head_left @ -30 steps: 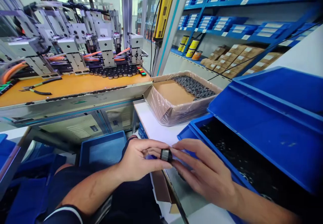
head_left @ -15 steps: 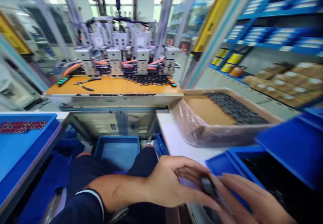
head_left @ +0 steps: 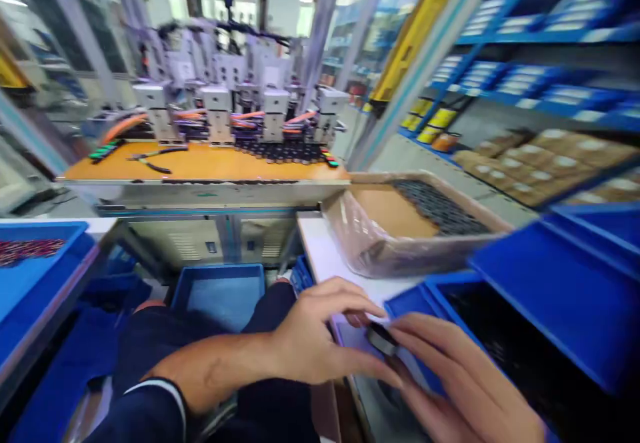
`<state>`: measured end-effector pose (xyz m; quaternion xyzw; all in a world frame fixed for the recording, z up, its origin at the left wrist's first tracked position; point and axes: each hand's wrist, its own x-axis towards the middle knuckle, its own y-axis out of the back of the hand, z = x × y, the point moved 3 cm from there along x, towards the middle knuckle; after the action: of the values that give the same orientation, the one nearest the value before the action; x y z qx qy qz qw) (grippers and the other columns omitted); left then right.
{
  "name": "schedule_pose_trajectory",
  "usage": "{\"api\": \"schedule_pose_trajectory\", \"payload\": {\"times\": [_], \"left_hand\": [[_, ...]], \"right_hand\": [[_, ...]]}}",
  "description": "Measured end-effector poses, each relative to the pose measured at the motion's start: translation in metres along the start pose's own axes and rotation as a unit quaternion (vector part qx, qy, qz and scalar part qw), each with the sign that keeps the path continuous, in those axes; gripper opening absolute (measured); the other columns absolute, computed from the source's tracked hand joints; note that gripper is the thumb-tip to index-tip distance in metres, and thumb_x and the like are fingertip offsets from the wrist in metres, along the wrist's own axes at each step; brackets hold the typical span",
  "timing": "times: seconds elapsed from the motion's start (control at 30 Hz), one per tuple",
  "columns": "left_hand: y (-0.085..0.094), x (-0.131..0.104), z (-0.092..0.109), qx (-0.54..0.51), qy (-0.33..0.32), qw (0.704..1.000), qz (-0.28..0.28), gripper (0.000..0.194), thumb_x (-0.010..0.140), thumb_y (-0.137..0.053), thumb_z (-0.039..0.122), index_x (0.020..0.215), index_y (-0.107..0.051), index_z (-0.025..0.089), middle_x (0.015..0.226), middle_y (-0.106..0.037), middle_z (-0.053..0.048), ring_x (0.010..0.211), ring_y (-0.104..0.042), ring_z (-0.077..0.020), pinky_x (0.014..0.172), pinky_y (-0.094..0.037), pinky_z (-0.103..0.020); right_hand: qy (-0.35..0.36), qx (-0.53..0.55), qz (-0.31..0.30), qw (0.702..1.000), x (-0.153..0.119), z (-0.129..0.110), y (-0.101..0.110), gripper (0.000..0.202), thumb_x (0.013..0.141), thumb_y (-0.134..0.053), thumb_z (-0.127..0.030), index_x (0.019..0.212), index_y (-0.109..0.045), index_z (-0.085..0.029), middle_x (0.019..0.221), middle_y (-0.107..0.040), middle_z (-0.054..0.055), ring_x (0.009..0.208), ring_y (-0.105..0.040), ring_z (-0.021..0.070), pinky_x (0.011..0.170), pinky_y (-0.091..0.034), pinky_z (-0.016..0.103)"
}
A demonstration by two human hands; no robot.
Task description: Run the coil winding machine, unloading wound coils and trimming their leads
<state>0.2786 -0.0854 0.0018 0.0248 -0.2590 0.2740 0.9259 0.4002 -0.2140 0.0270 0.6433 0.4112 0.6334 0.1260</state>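
A small round black part (head_left: 381,339) sits between my two hands, over the white side table at the lower right. My right hand (head_left: 460,370) pinches it from the right with thumb and fingers. My left hand (head_left: 320,330) is curved around its left side, the thumb below and the fingers above, spread apart; any contact with the part is hard to make out. Beside my right hand lies a blue bin (head_left: 450,288) with dark pieces inside.
A plastic-lined carton (head_left: 400,260) of black parts stands on the white table (head_left: 320,246). Ahead, a machine has an orange top (head_left: 210,166) with pliers (head_left: 155,163) and black round parts. A blue tray (head_left: 45,296) with red pieces is at left, a blue bin (head_left: 220,293) below.
The view has shifted, so the surroundings appear further left. Both hands appear further left and slightly higher, and the round black part now shows more clearly between them. My left fingers look more spread.
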Motion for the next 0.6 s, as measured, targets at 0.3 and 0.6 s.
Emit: {"api": "schedule_pose_trajectory", "payload": {"times": [0.3, 0.6], "left_hand": [[-0.012, -0.004, -0.031, -0.25, 0.172, 0.951, -0.06, 0.04, 0.082, -0.072, 0.036, 0.118, -0.063, 0.02, 0.099, -0.072, -0.008, 0.087, -0.065, -0.0158, 0.083, -0.05, -0.031], [-0.001, 0.005, -0.013, 0.085, -0.066, 0.994, -0.023, 0.022, 0.074, -0.079, 0.019, 0.094, -0.073, 0.017, 0.09, -0.072, -0.008, 0.084, -0.066, -0.0174, 0.079, -0.052, -0.029]], "right_hand": [[-0.03, 0.006, 0.021, 0.999, 0.016, -0.009, 0.003, 0.032, 0.084, -0.058, -0.001, 0.114, -0.059, -0.012, 0.099, -0.064, 0.012, 0.094, -0.063, 0.0201, 0.078, -0.058, 0.033], [-0.046, -0.008, 0.0, 0.999, 0.017, -0.012, 0.003, 0.023, 0.088, -0.054, -0.003, 0.109, -0.059, -0.012, 0.094, -0.064, 0.01, 0.088, -0.063, 0.0172, 0.076, -0.058, 0.028]]}}
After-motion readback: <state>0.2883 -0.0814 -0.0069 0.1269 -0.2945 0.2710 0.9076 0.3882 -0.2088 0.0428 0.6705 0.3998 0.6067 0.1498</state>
